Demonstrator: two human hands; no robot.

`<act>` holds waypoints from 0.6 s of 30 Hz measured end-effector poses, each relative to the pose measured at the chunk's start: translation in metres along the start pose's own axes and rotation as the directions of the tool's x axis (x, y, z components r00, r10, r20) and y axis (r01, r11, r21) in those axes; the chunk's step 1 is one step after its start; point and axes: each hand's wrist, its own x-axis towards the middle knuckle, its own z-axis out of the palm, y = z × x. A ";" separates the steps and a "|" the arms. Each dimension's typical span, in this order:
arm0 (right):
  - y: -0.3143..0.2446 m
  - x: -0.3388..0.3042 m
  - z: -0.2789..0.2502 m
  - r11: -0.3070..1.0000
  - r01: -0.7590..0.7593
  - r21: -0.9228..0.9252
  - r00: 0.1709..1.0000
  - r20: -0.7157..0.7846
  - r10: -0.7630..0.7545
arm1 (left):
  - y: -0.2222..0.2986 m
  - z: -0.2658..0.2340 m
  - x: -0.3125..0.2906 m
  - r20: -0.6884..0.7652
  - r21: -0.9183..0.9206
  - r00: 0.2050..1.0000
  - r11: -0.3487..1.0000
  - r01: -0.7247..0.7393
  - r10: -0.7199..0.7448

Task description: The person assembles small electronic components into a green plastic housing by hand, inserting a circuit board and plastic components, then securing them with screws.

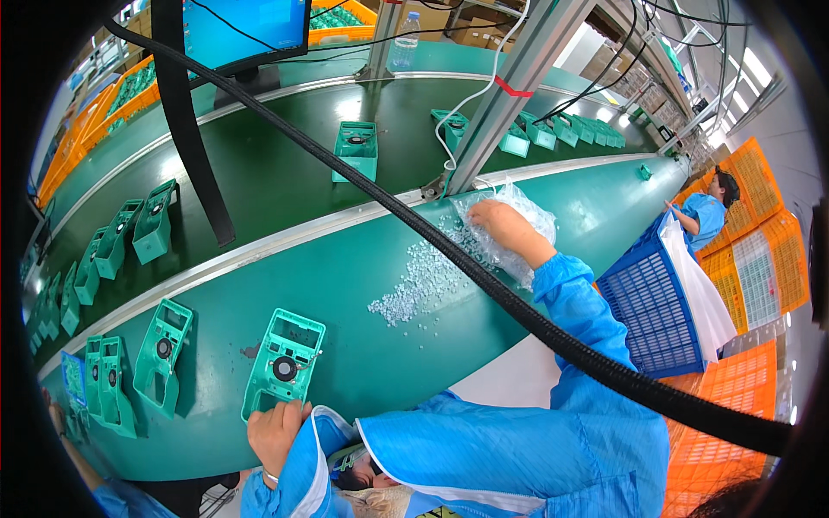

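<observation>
My left hand (pixel 275 434) is closed at the near end of a green plastic housing (pixel 302 332) with a round black speaker in it, lying on the green bench. Its curled fingers meet the housing's lower edge. My right arm reaches forward, and my right hand (pixel 508 228) is at a clear plastic bag (pixel 537 216) beside the metal post. Those fingers are bent down and pressed together over the bag; what they pinch is hidden. Small whitish pieces (pixel 423 281) spill from the bag in a loose heap across the bench.
More green housings (pixel 164 350) lie to the left, and others (pixel 356 147) sit on the dark belt beyond. A black cable (pixel 389 207) crosses the view. A metal post (pixel 518 78) rises near the bag. At right are a blue crate (pixel 652 298) and a person (pixel 706 216).
</observation>
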 end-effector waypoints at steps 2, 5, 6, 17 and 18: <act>0.002 0.002 -0.001 0.996 0.042 0.082 0.999 -0.018 -0.041 | 0.000 0.000 0.001 -0.008 -0.004 1.000 1.000 0.003 -0.003; -0.002 0.004 -0.006 0.980 -0.037 0.198 0.998 -0.037 0.045 | 0.000 -0.001 0.000 0.003 -0.019 1.000 1.000 0.021 -0.021; -0.004 0.005 -0.010 0.950 -0.112 0.292 0.993 -0.006 0.119 | -0.002 -0.001 -0.002 0.006 0.001 1.000 1.000 0.010 -0.010; 0.007 0.008 -0.012 0.486 -0.233 0.842 0.915 0.021 0.402 | -0.002 -0.036 0.027 0.043 -0.070 0.995 0.993 -0.091 0.094; -0.003 0.020 -0.017 0.432 -0.205 0.878 0.915 0.015 0.404 | 0.003 -0.056 0.035 0.043 -0.131 0.995 0.988 -0.087 0.093</act>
